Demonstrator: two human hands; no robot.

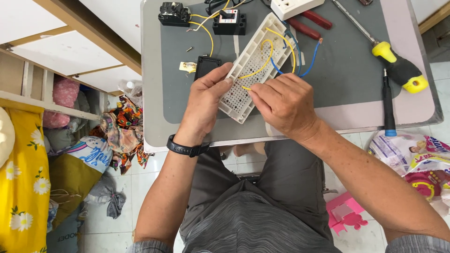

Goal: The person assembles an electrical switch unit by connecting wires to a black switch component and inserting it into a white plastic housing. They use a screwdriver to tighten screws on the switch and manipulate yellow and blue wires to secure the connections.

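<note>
Both hands work one white perforated board (251, 70) at table centre. Our left hand (204, 100) clamps the board's 9 o'clock edge, thumb on top. Our right hand (281, 100) pinches shut on the yellow wire (263, 63) end near the board's lower half. Blue wire (307, 63) loops off at 2 o'clock. Black breaker (229, 21) sits at 12, yellow-handled screwdriver (398, 65) at 3. Best practice, we judge: keep the board pinned flat, feed the wire tip straight, avoid kinking.
</note>
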